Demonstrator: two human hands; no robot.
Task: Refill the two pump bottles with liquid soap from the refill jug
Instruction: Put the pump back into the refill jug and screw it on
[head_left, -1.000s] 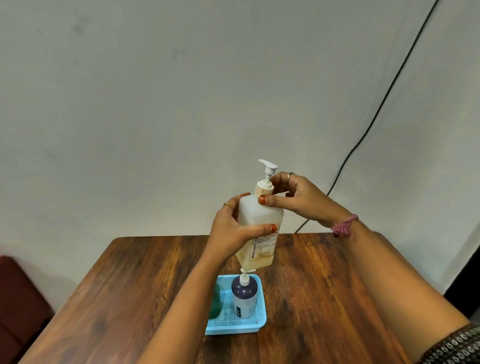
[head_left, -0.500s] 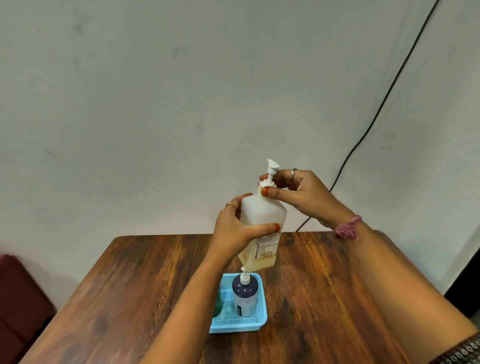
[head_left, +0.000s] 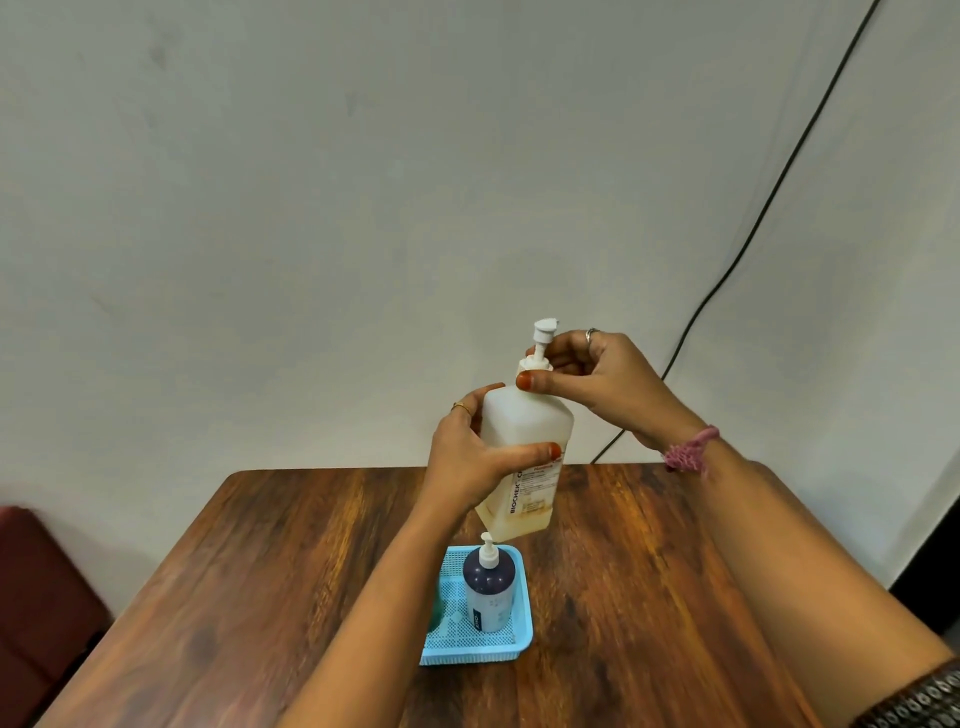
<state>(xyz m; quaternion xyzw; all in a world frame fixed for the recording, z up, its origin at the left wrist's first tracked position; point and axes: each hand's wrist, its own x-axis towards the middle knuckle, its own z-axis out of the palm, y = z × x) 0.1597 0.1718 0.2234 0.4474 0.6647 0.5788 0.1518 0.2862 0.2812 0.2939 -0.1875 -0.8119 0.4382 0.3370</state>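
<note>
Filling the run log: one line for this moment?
left hand: holds white bottle aloft | right hand: on pump collar | dark bottle: in blue tray

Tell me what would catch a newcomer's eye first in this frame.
The translucent white pump bottle, held in the air above the wooden table, draws the eye first: the left hand wraps its body while the right hand grips its pump collar. Only a little yellowish liquid sits at its bottom. Below it, a dark pump bottle stands upright in a light blue basket on the table.
</note>
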